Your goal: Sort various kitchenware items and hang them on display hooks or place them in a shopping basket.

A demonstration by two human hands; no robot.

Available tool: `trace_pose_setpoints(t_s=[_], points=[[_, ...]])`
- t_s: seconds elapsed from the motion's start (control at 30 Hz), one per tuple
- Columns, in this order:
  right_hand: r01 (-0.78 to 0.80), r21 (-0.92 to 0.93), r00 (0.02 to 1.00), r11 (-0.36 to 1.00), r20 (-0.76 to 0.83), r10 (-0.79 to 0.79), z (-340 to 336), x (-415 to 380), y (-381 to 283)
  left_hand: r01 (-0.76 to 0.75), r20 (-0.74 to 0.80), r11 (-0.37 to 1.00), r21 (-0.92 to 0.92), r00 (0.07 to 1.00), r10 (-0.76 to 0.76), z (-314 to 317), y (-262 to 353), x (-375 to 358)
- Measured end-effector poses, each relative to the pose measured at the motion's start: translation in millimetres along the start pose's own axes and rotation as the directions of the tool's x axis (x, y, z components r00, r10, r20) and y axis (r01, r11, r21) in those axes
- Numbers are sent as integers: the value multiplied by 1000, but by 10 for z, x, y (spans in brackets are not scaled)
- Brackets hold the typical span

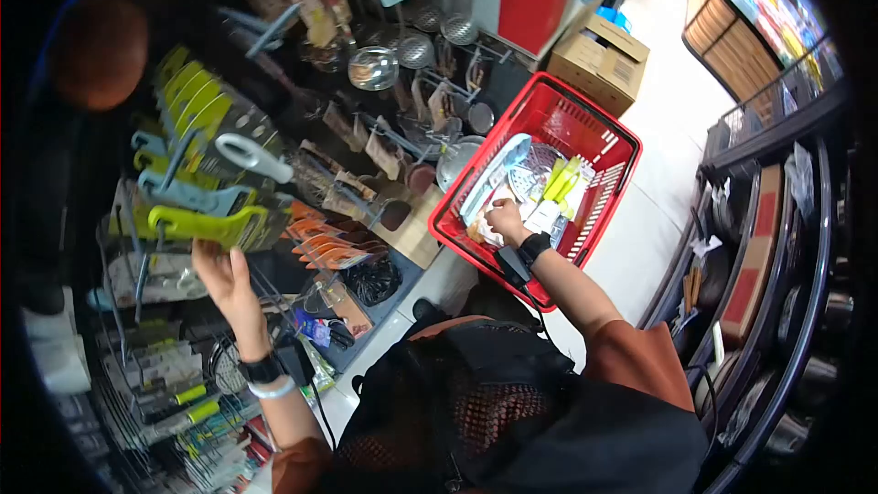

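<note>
My left hand (222,282) is raised at the hanging rack, thumb and fingers apart. Its fingertips are right at the lower edge of a carded utensil with a lime-green handle (203,222). Just above hangs one with a pale blue handle (197,194), and a white-handled one (254,158) sticks out beside it. Inside the red shopping basket (442,217), my right hand (506,220) has its fingers curled in over the goods; what they hold, if anything, is hidden. Near it lie green-handled items (562,180), a light blue utensil (503,174) and a round perforated metal piece (528,185).
Metal strainers and ladles (416,50) hang on hooks ahead. Orange-carded goods (337,240) hang lower, between my hands. A cardboard box (599,59) stands behind the basket. At right a dark shelf rack (809,311) holds pans. White floor tiles (631,229) run between.
</note>
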State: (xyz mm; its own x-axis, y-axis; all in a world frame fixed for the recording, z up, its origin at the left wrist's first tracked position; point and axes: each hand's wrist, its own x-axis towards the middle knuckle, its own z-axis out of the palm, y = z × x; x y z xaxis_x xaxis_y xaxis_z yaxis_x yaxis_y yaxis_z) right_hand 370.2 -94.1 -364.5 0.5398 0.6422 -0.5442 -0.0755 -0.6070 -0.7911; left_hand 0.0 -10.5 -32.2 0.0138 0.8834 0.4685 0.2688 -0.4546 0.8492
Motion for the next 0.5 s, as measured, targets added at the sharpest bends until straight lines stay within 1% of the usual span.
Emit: trace_pose_setpoints(t_s=[0.03, 0.07, 0.1, 0.13, 0.17, 0.2, 0.23, 0.3, 0.37, 0.4, 0.43, 0.47, 0.5], points=[[-23, -87, 998, 996, -56, 18, -10, 113, 198, 31, -32, 993, 112, 999, -28, 10, 70, -83], [-50, -30, 998, 998, -38, 49, -61, 75, 190, 47, -55, 990, 136, 998, -39, 5, 113, -170], [-62, -21, 998, 998, -35, 61, -101, 61, 160, 62, -82, 985, 163, 995, -49, 0, 150, -246], [-135, 83, 990, 987, 55, 131, -155, 47, 55, 64, -73, 982, 176, 996, -52, 7, 171, -313], [-214, 178, 970, 961, 152, 188, -167, 84, 0, 88, -96, 980, 180, 993, -71, 11, 184, -379], [-154, 241, 974, 958, 197, 107, -112, 205, 34, 111, -125, 976, 186, 988, -88, 26, 201, -424], [-128, 255, 989, 958, 99, 106, -56, 182, -124, 112, -129, 973, 201, 988, -87, 47, 218, -463], [-1, 86, 999, 996, -50, 5, 164, 450, -150, 175, -144, 961, 213, 979, -146, 74, 254, -548], [2, 38, 997, 999, -78, 1, 317, 684, -53, 170, -129, 962, 213, 981, -144, 113, 269, -600], [-31, 148, 996, 988, -84, 43, 280, 557, -173, 147, -109, 956, 254, 986, -123, 159, 320, -614], [-57, 277, 997, 959, -38, 70, 284, 524, -153, 130, -87, 947, 294, 990, -109, 199, 376, -635], [-5, 249, 1000, 968, -28, 12, 286, 640, 36, 127, -72, 936, 329, 991, -109, 236, 408, -670], [51, 220, 999, 974, -14, -49, 310, 743, 216, 121, -64, 937, 327, 992, -106, 267, 425, -711]])
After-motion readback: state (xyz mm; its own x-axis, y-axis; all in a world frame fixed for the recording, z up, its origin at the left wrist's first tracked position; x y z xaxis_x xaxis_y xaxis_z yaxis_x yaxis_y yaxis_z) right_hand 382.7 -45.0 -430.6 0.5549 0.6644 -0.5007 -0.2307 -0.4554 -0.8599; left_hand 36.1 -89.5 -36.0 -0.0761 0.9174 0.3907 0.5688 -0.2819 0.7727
